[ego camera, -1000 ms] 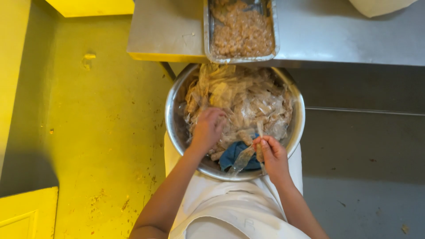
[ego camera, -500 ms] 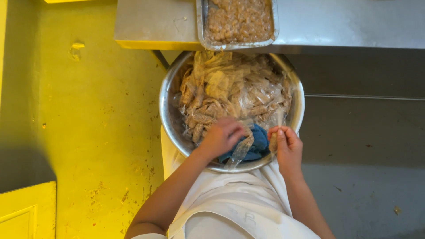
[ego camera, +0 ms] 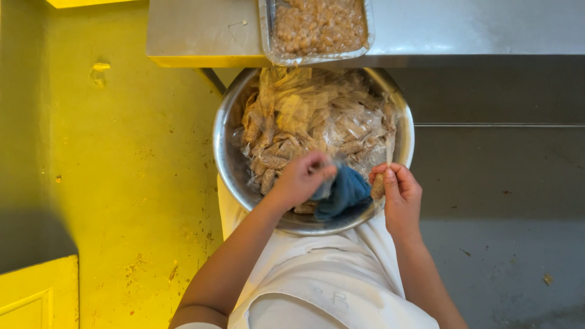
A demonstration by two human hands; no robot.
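Spanning the top of the view from eleven to two o'clock, a steel counter (ego camera: 475, 27) carries a foil tray (ego camera: 320, 30) of brown minced filling at twelve o'clock. Below it, near the centre, a large steel bowl (ego camera: 226, 146) rests against the person's white apron (ego camera: 329, 286) and is heaped with small clear plastic packets (ego camera: 317, 122) of brownish food. A blue cloth (ego camera: 347, 192) lies in the bowl at its six o'clock rim, between the two hands. The left hand (ego camera: 301, 180) is curled loosely over the packets just beside the cloth, fingertips pinching a bit of clear plastic. The right hand (ego camera: 399, 195), at the bowl's four o'clock rim, is closed around one small filled packet (ego camera: 378, 186), thumb and fingers pinching it upright.
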